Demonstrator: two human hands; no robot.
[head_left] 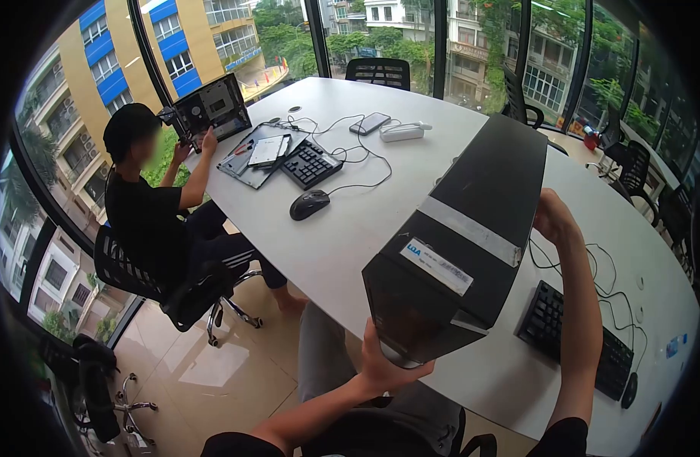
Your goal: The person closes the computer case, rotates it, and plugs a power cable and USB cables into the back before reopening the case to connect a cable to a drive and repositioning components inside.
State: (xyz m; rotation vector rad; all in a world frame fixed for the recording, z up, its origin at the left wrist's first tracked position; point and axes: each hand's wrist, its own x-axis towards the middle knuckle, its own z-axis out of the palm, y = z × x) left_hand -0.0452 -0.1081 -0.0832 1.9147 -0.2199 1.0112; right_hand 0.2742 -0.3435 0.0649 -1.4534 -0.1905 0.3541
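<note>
A black computer case with a grey tape strip and a white label lies over the white table, its near end tilted out past the front edge. My left hand grips the lower corner of that near end, fingers partly under it. My right hand holds the right side of the case further back, fingers curled against it and partly hidden.
A person sits at the left, holding an open computer part. On the table are a keyboard, a mouse, a phone, a white box, cables, and at the right another keyboard and mouse.
</note>
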